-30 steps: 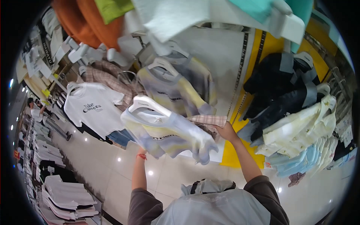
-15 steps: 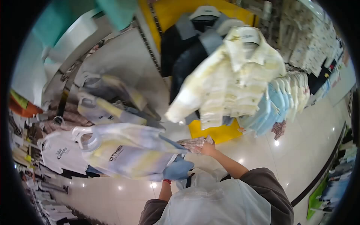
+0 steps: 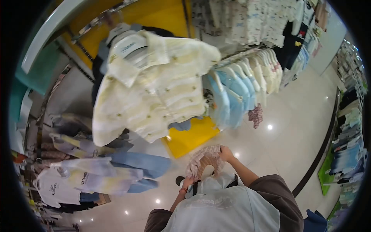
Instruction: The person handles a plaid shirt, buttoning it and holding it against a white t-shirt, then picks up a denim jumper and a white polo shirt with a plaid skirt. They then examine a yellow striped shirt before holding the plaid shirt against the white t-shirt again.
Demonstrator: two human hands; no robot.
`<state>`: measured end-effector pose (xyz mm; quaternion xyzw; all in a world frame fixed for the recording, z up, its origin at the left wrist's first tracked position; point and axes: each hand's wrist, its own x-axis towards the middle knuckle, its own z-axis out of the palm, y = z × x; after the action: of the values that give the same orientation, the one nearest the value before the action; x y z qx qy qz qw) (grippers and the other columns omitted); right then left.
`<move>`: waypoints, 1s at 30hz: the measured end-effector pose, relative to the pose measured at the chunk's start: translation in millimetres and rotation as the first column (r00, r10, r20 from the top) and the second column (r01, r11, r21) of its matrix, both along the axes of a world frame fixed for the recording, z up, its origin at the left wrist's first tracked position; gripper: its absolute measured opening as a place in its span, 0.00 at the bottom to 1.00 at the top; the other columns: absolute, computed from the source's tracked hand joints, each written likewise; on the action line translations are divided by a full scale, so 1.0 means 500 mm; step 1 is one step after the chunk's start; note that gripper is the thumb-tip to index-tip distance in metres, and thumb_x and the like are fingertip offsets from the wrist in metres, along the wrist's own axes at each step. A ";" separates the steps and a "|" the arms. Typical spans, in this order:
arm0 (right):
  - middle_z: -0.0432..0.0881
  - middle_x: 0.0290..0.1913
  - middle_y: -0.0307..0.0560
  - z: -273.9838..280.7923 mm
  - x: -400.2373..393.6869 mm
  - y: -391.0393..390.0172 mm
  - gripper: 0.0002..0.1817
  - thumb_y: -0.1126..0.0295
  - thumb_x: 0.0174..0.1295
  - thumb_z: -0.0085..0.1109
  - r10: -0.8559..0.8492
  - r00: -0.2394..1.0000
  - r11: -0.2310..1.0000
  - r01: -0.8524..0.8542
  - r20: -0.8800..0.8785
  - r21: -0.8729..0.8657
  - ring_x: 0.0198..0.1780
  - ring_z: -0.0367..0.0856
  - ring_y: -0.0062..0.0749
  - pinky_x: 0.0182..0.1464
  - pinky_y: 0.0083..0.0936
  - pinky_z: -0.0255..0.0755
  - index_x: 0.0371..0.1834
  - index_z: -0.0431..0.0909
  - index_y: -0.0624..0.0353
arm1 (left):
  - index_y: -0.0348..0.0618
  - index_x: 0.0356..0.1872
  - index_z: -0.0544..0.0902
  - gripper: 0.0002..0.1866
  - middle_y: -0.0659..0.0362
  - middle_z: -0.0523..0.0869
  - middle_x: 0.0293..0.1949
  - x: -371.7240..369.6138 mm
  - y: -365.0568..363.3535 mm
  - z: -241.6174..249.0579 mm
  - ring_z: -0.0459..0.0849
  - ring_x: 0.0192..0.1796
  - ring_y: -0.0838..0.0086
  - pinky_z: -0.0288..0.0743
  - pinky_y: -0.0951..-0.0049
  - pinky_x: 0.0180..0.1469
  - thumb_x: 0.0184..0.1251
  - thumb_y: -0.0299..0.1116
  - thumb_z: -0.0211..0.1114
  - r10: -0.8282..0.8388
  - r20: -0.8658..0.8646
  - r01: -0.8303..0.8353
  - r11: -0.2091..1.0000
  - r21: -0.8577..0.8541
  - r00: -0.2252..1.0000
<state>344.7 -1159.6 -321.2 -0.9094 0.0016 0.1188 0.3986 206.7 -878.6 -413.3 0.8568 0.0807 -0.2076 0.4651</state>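
A small pink checked garment (image 3: 200, 159) is stretched between my two hands in front of my body, bent in a curve. Its exact kind cannot be made out. My left hand (image 3: 188, 182), with a red band at the wrist, is closed on its lower left end. Closed on its upper right end is my right hand (image 3: 226, 153). Left of my hands hangs a pastel tie-dye sweatshirt (image 3: 98, 176) with blue jeans (image 3: 145, 164). Ahead and above, a cream and yellow striped shirt (image 3: 154, 91) hangs on a white hanger.
Light blue clothes (image 3: 232, 92) hang in a row on a rail, with a pink checked piece (image 3: 255, 115) below. A white printed T-shirt (image 3: 58, 185) hangs at left. More clothes (image 3: 348, 158) line the right side. The tiled floor (image 3: 278, 154) is shiny, with a yellow base (image 3: 189, 137).
My view has turned to the right. My left hand, earlier partly hidden by the jeans, now shows on the checked garment. The garment is more spread out between both hands.
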 end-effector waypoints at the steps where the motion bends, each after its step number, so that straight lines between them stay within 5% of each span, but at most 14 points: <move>1: 0.79 0.36 0.61 0.024 -0.004 -0.041 0.15 0.69 0.43 0.57 -0.048 0.999 0.998 0.049 -0.012 0.043 0.41 0.77 0.57 0.43 0.42 0.71 0.36 0.77 0.63 | 0.32 0.40 0.79 0.25 0.41 0.82 0.36 0.028 -0.036 0.009 0.79 0.43 0.50 0.71 0.61 0.45 0.65 0.49 0.48 0.066 0.032 -0.065 0.997 -0.040 0.997; 5: 0.80 0.35 0.61 0.093 -0.008 -0.187 0.14 0.71 0.44 0.58 -0.267 0.961 0.960 0.259 0.066 0.107 0.40 0.77 0.57 0.41 0.41 0.71 0.36 0.78 0.62 | 0.34 0.35 0.79 0.25 0.52 0.82 0.28 0.154 -0.147 0.098 0.78 0.31 0.65 0.69 0.67 0.36 0.69 0.49 0.46 0.309 0.065 -0.268 0.896 -0.355 0.949; 7: 0.80 0.35 0.60 0.088 -0.011 -0.256 0.13 0.73 0.46 0.57 -0.358 0.922 0.930 0.338 0.148 0.142 0.40 0.78 0.56 0.41 0.39 0.71 0.37 0.78 0.62 | 0.36 0.37 0.78 0.19 0.59 0.81 0.32 0.213 -0.210 0.262 0.76 0.32 0.74 0.68 0.72 0.36 0.70 0.44 0.49 0.398 0.022 -0.307 0.741 -0.598 0.917; 9: 0.80 0.36 0.59 0.120 -0.002 -0.304 0.13 0.75 0.47 0.56 -0.439 0.868 0.892 0.389 0.231 0.232 0.40 0.79 0.53 0.42 0.35 0.72 0.39 0.79 0.62 | 0.36 0.42 0.77 0.14 0.62 0.81 0.37 0.268 -0.227 0.329 0.77 0.38 0.76 0.69 0.75 0.41 0.68 0.38 0.52 0.373 0.110 -0.215 0.724 -0.655 0.921; 12: 0.82 0.37 0.56 0.169 0.026 -0.366 0.14 0.78 0.48 0.55 -0.522 0.782 0.847 0.427 0.341 0.317 0.40 0.80 0.47 0.43 0.31 0.71 0.40 0.79 0.62 | 0.34 0.45 0.77 0.15 0.60 0.81 0.41 0.336 -0.281 0.438 0.77 0.45 0.76 0.69 0.76 0.48 0.68 0.38 0.53 0.310 -0.183 -0.281 0.312 -0.908 0.933; 15: 0.83 0.35 0.50 0.219 0.081 -0.430 0.12 0.79 0.49 0.55 -0.567 0.750 0.811 0.439 0.339 0.386 0.39 0.80 0.35 0.42 0.27 0.72 0.38 0.79 0.65 | 0.35 0.45 0.77 0.14 0.59 0.82 0.41 0.394 -0.318 0.452 0.78 0.47 0.74 0.69 0.76 0.51 0.67 0.36 0.54 0.122 0.035 -0.041 0.564 -0.825 0.992; 18: 0.83 0.36 0.47 0.289 0.159 -0.505 0.12 0.77 0.49 0.58 -0.473 0.832 0.854 0.351 0.290 0.384 0.40 0.80 0.33 0.44 0.27 0.71 0.39 0.80 0.64 | 0.36 0.43 0.79 0.12 0.59 0.83 0.40 0.469 -0.346 0.487 0.79 0.43 0.72 0.71 0.73 0.48 0.66 0.33 0.55 -0.121 0.311 0.260 0.851 -0.457 0.943; 20: 0.83 0.38 0.46 0.338 0.222 -0.557 0.14 0.74 0.49 0.61 -0.293 0.932 0.905 0.198 0.213 0.378 0.41 0.80 0.34 0.46 0.26 0.70 0.41 0.79 0.62 | 0.36 0.42 0.79 0.11 0.60 0.83 0.38 0.520 -0.365 0.520 0.79 0.41 0.74 0.71 0.74 0.46 0.66 0.33 0.55 0.178 0.407 0.003 0.914 -0.406 0.896; 21: 0.82 0.40 0.46 0.361 0.250 -0.584 0.15 0.73 0.49 0.62 -0.159 0.976 0.918 0.091 0.147 0.386 0.42 0.79 0.33 0.46 0.26 0.70 0.43 0.79 0.62 | 0.36 0.42 0.79 0.11 0.61 0.82 0.37 0.542 -0.373 0.537 0.79 0.39 0.75 0.71 0.75 0.45 0.66 0.32 0.55 0.317 0.447 -0.135 0.910 -0.392 0.837; 24: 0.80 0.45 0.44 0.433 0.333 -0.628 0.21 0.68 0.49 0.66 0.159 0.984 0.948 -0.130 -0.079 0.291 0.44 0.77 0.29 0.46 0.24 0.71 0.47 0.76 0.62 | 0.37 0.39 0.79 0.10 0.64 0.81 0.35 0.616 -0.395 0.589 0.76 0.37 0.80 0.70 0.78 0.42 0.67 0.33 0.54 0.534 0.347 -0.137 0.671 -0.728 0.771; 28: 0.74 0.54 0.49 0.441 0.486 -0.687 0.31 0.62 0.48 0.68 0.339 0.935 0.895 -0.286 -0.107 0.343 0.51 0.74 0.31 0.50 0.25 0.70 0.55 0.69 0.65 | 0.37 0.36 0.79 0.10 0.66 0.79 0.32 0.661 -0.445 0.660 0.74 0.34 0.83 0.69 0.80 0.39 0.68 0.33 0.53 0.475 0.337 -0.080 0.665 -0.743 0.813; 30: 0.72 0.55 0.55 0.390 0.572 -0.698 0.38 0.58 0.48 0.68 -0.126 0.991 0.924 0.102 0.040 0.369 0.54 0.72 0.36 0.54 0.28 0.67 0.58 0.63 0.67 | 0.38 0.37 0.79 0.10 0.66 0.79 0.32 0.672 -0.478 0.673 0.73 0.34 0.83 0.69 0.81 0.39 0.68 0.33 0.53 0.445 0.286 -0.069 0.629 -0.774 0.849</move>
<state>630.5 -1508.5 -126.0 -0.8208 0.0196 0.0649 0.5672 542.5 -1117.6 -76.7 0.5955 0.0048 0.0537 0.8015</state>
